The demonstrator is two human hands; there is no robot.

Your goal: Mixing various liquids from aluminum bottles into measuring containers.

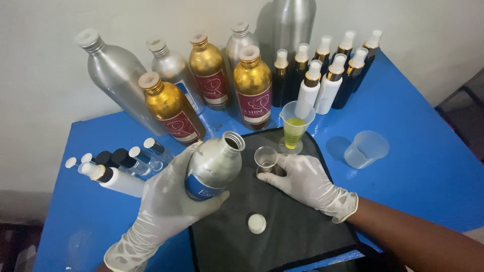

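Note:
My left hand (pixel 164 204), in a white glove, grips an open silver aluminium bottle (pixel 214 163) with a blue label, tilted with its mouth toward a tiny clear measuring cup (pixel 265 157). My gloved right hand (pixel 302 179) steadies that small cup on a black mat (pixel 282 231). The bottle's white cap (pixel 256 223) lies on the mat in front of me. A clear conical measuring cup (pixel 296 126) holding yellow-green liquid stands just behind the small cup.
Gold bottles (pixel 252 88) and silver bottles (pixel 118 75) line the back of the blue table (pixel 418 166). Black and white spray bottles (pixel 327 70) stand at back right, several more bottles (pixel 118 168) lie at left. An empty clear plastic cup (pixel 366 149) sits at right.

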